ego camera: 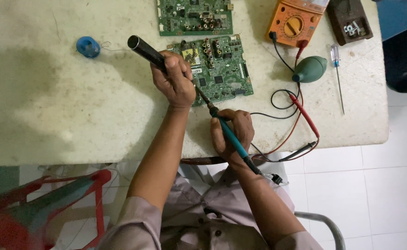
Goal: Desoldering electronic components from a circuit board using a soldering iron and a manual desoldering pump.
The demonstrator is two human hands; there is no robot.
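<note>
Teal-handled soldering iron (231,136) sits in our right grip (233,134), fingers wrapped tight around it, tip at the near edge of the green circuit board (219,69). Our left grip (174,81) is closed on a black desoldering pump (147,51) held over that board. Beyond the board lie an orange multimeter (293,23), a green rubber blower (310,68) and a solder spool (88,46) on the desk (50,106).

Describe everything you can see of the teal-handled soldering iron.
The soldering iron has a slim teal handle, a dark metal shaft and a black cord at its rear. The right hand grips the handle. It lies slanted, tip up-left toward the near edge of the green circuit board, where the left hand partly hides its tip.
</note>
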